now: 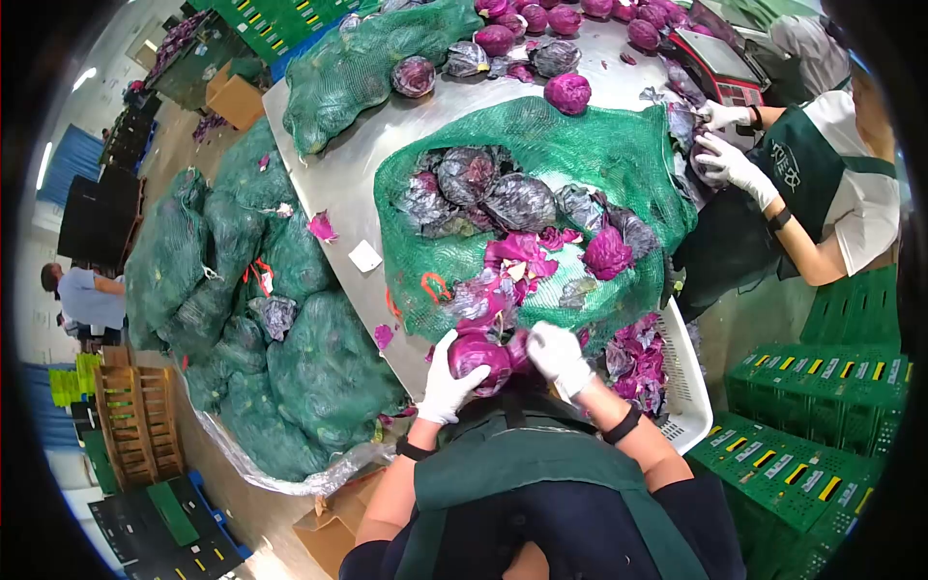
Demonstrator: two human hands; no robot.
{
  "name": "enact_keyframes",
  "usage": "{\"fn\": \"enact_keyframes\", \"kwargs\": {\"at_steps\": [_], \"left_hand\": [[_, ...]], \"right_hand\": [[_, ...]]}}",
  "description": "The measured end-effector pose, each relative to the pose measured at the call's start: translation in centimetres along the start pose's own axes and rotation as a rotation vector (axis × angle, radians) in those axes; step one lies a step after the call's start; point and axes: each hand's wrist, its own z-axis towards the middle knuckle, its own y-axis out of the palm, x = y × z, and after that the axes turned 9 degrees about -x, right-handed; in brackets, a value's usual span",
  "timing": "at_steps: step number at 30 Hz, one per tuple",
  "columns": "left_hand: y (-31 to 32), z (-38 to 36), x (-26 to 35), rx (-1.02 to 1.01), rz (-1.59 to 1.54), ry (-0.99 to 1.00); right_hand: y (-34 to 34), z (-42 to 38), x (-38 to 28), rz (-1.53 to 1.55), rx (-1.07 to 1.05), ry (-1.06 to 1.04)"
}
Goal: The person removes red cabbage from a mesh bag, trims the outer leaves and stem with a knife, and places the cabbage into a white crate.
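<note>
A round red cabbage [480, 360] with a glossy purple surface is held at the table's near edge. My left hand [449, 383], in a white glove, wraps around its left side. On the other side, my gloved right hand [559, 360] is slightly blurred, its fingers curled against a purple cabbage leaf [520, 350] beside the head. Just beyond lie torn bright purple leaves [517, 263] on a green mesh sack [541, 130]. Several dark-leaved cabbages [469, 176] rest in the sack's opening, and a peeled cabbage [607, 253] sits to their right.
A white crate [688, 387] of purple leaves stands to my right, near stacked green crates [783, 474]. Full mesh sacks [329, 358] are piled on the left. A co-worker's gloved hands [735, 164] handle a cabbage by a scale [715, 58]. More cabbages [567, 94] lie on the metal table [338, 208].
</note>
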Motion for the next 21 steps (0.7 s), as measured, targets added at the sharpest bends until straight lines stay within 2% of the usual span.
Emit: {"fn": "enact_keyframes", "kwargs": {"at_steps": [2, 3, 4, 5, 6, 7, 9, 10, 15, 17, 19, 20, 21], "left_hand": [[-0.2, -0.1, -0.6, -0.025, -0.515, -0.067], [-0.2, 0.1, -0.4, -0.017, -0.73, -0.088], [0.1, 0.1, -0.3, -0.015, -0.726, -0.093], [0.7, 0.0, 0.6, 0.078, -0.776, -0.16], [1.4, 0.1, 1.1, 0.168, -0.827, -0.224], [2.3, 0.2, 1.3, 0.161, -0.829, -0.222], [3.5, 0.5, 1.5, 0.268, -0.684, -0.205], [3.6, 0.6, 1.6, 0.263, -0.685, -0.201], [3.0, 0.2, 2.5, 0.343, -0.399, -0.02], [1.8, 0.1, 3.1, 0.257, -0.588, 0.043], [0.1, 0.0, 2.4, 0.088, -0.73, 0.096], [-0.6, 0.0, 3.0, 0.007, -0.722, 0.133], [-1.1, -0.3, 3.9, -0.074, -0.715, 0.164]], "right_hand": [[0.0, 1.0, 4.1, 0.066, 0.159, 0.006], [-1.8, 1.3, 2.7, 0.092, 0.264, -0.034], [-3.1, 0.2, 1.1, 0.188, 0.274, 0.015], [-4.2, -0.8, -1.3, 0.193, 0.269, 0.02], [-4.9, -1.7, -3.3, 0.228, 0.128, -0.025], [-5.0, -2.0, -4.6, 0.258, -0.008, -0.073], [-3.8, -2.6, -6.5, 0.05, -0.038, -0.101], [-3.9, -2.8, -6.9, 0.083, 0.032, -0.114], [-3.3, -2.0, -4.4, 0.159, 0.107, -0.257], [-5.5, -1.4, -2.6, 0.576, -0.023, -0.09], [-5.6, 0.2, 0.6, 0.607, 0.149, 0.141], [-6.8, 0.1, -0.5, 0.591, 0.245, 0.019], [-8.0, -0.4, -2.3, 0.591, 0.247, 0.017]]}}
